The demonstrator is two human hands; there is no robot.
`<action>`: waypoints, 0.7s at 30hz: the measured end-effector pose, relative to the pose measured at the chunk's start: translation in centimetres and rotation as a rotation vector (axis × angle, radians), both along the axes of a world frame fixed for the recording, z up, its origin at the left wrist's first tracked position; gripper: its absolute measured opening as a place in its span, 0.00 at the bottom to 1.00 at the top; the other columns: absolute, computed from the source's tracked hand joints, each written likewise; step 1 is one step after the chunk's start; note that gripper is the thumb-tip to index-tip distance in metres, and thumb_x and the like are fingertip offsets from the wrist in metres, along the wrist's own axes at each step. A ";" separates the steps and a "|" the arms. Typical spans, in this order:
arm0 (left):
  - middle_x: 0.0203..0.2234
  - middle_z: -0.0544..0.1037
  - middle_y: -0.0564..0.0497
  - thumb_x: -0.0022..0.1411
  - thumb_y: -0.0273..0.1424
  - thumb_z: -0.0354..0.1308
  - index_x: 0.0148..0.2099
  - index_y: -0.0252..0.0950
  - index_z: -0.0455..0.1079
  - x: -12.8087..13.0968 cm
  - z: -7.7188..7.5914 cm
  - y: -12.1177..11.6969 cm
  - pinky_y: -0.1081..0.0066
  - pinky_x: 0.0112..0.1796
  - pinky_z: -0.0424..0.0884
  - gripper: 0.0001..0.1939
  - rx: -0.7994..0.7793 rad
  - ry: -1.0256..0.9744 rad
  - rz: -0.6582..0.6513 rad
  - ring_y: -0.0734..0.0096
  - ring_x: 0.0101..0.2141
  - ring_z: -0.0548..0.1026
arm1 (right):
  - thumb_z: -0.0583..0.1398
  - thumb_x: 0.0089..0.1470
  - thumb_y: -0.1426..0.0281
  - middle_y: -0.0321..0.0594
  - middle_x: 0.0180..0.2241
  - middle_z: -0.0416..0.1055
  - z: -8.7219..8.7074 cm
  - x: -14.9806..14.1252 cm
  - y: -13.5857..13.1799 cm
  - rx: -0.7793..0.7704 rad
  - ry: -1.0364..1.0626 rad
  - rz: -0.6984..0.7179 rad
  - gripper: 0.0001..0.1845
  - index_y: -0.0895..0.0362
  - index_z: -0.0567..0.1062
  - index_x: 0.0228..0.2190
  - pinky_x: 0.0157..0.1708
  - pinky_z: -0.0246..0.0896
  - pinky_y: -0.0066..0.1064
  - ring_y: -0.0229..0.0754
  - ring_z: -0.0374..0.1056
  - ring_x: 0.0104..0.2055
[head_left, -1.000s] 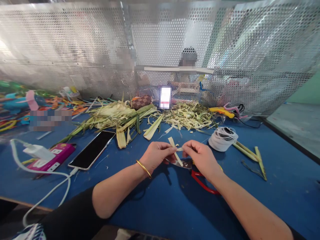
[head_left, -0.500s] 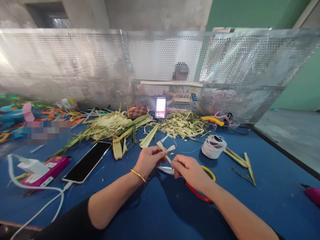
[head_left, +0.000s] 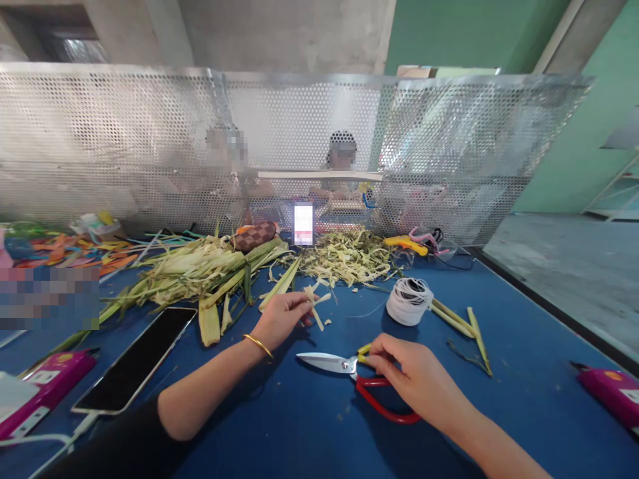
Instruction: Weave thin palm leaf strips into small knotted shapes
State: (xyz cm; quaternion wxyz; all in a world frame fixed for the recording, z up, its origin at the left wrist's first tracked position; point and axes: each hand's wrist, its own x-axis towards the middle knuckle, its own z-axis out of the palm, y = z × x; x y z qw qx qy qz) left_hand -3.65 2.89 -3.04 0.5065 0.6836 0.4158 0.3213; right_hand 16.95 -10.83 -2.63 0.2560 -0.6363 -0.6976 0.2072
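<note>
My left hand [head_left: 281, 318], with a gold bangle on the wrist, pinches a small folded strip of pale palm leaf [head_left: 315, 306] above the blue table [head_left: 279, 426]. My right hand [head_left: 407, 374] rests on the red and yellow handles of a pair of scissors [head_left: 349, 372] lying on the table, fingers curled over the handles. The scissor blades point left and lie closed.
A heap of green palm leaves [head_left: 200, 269] and a pile of leaf trimmings [head_left: 344, 256] lie at the back. A roll of white cord [head_left: 409, 301] sits right of centre, a phone [head_left: 134, 362] and a pink box [head_left: 44, 389] at the left. Two people sit behind the perforated metal screen [head_left: 449, 153].
My right hand let go of the leaf strip and dropped onto the scissors' handles. My left hand kept the strip. The camera tilted up and to the right.
</note>
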 end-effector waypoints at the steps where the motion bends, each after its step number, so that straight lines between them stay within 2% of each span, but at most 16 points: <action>1: 0.25 0.76 0.51 0.53 0.37 0.55 0.34 0.34 0.74 -0.1 -0.3 0.2 0.77 0.23 0.63 0.13 -0.021 0.039 -0.050 0.75 0.22 0.72 | 0.52 0.57 0.64 0.35 0.24 0.70 -0.1 0.3 -0.2 0.007 -0.008 -0.006 0.10 0.53 0.69 0.27 0.26 0.53 0.28 0.39 0.63 0.26; 4: 0.22 0.74 0.53 0.53 0.35 0.55 0.36 0.35 0.76 -0.6 -0.9 0.7 0.77 0.22 0.63 0.13 -0.030 0.179 -0.148 0.75 0.21 0.71 | 0.53 0.56 0.64 0.34 0.23 0.70 -0.1 1.5 -0.9 0.037 -0.023 -0.050 0.09 0.52 0.69 0.27 0.26 0.54 0.29 0.39 0.64 0.25; 9: 0.22 0.75 0.51 0.53 0.36 0.54 0.39 0.34 0.75 -0.7 -0.8 0.6 0.77 0.22 0.62 0.15 -0.031 0.158 -0.130 0.75 0.21 0.71 | 0.52 0.56 0.60 0.35 0.24 0.72 0.2 4.6 -1.5 0.095 -0.046 -0.221 0.11 0.51 0.70 0.28 0.27 0.58 0.30 0.41 0.67 0.27; 12: 0.22 0.75 0.51 0.53 0.38 0.53 0.43 0.34 0.75 -0.6 -0.3 0.4 0.77 0.19 0.58 0.19 -0.053 0.183 -0.121 0.76 0.17 0.67 | 0.53 0.53 0.59 0.39 0.29 0.75 0.2 8.3 -1.5 0.116 -0.222 -0.508 0.12 0.51 0.71 0.31 0.27 0.59 0.32 0.44 0.69 0.27; 14: 0.21 0.76 0.52 0.52 0.40 0.54 0.44 0.34 0.75 -0.7 0.0 0.4 0.76 0.19 0.57 0.20 0.026 0.278 -0.085 0.77 0.15 0.63 | 0.54 0.51 0.61 0.46 0.36 0.75 -0.1 11.3 -1.5 0.066 -0.457 -0.747 0.12 0.53 0.72 0.33 0.26 0.57 0.34 0.49 0.71 0.31; 15: 0.20 0.75 0.52 0.52 0.40 0.55 0.44 0.35 0.75 -0.8 0.2 0.4 0.75 0.20 0.58 0.21 0.087 0.337 -0.061 0.76 0.15 0.63 | 0.54 0.51 0.61 0.50 0.36 0.74 -0.3 12.7 -1.4 0.002 -0.546 -0.815 0.12 0.54 0.73 0.32 0.26 0.57 0.35 0.51 0.71 0.32; 16: 0.19 0.75 0.53 0.51 0.41 0.56 0.44 0.36 0.76 -0.9 0.4 0.4 0.75 0.21 0.58 0.21 0.148 0.392 -0.037 0.75 0.16 0.65 | 0.55 0.50 0.60 0.51 0.33 0.75 -0.6 14.0 -1.4 -0.086 -0.589 -0.818 0.13 0.55 0.73 0.29 0.26 0.56 0.35 0.52 0.71 0.32; 18: 0.19 0.75 0.53 0.48 0.41 0.59 0.44 0.37 0.76 -1.3 0.8 0.5 0.75 0.23 0.58 0.21 0.231 0.454 -0.041 0.72 0.20 0.68 | 0.57 0.48 0.59 0.48 0.26 0.74 -1.3 15.8 -1.2 -0.269 -0.539 -0.744 0.12 0.55 0.72 0.23 0.25 0.56 0.35 0.52 0.71 0.29; 21: 0.23 0.77 0.53 0.41 0.41 0.66 0.44 0.40 0.76 -1.8 1.8 0.3 0.75 0.25 0.58 0.25 0.271 0.456 -0.046 0.69 0.24 0.70 | 0.56 0.48 0.64 0.45 0.21 0.73 -2.1 16.8 -1.0 -0.313 -0.480 -0.730 0.11 0.54 0.70 0.18 0.24 0.56 0.34 0.49 0.70 0.26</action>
